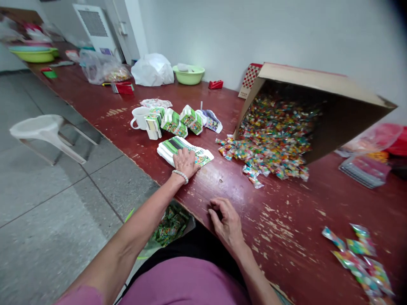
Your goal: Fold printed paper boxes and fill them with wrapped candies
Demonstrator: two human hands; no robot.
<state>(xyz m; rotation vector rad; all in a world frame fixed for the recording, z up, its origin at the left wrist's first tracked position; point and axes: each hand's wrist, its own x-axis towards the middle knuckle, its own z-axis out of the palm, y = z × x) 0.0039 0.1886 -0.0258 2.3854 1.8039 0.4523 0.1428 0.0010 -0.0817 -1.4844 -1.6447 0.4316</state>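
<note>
My left hand (185,162), with a beaded bracelet at the wrist, lies on a stack of flat green-and-white printed cartons (171,147). Its fingers rest across the top carton and the thumb points right, by the near edge. My right hand (227,220) hovers or rests at the table's front edge, fingers loosely bent, thumb apart, holding nothing. Beyond the stack stand several folded small green-and-white boxes (174,123). A large cardboard box (318,75) lies on its side to the right, with wrapped candy packets (270,144) spilling from its mouth.
A white mug (139,117) stands left of the small boxes. Loose candy packets (359,258) lie at the near right. Below the table edge is a bin of green packets (171,226). A white stool (47,129) stands on the floor. A green basin (189,76) sits by the wall.
</note>
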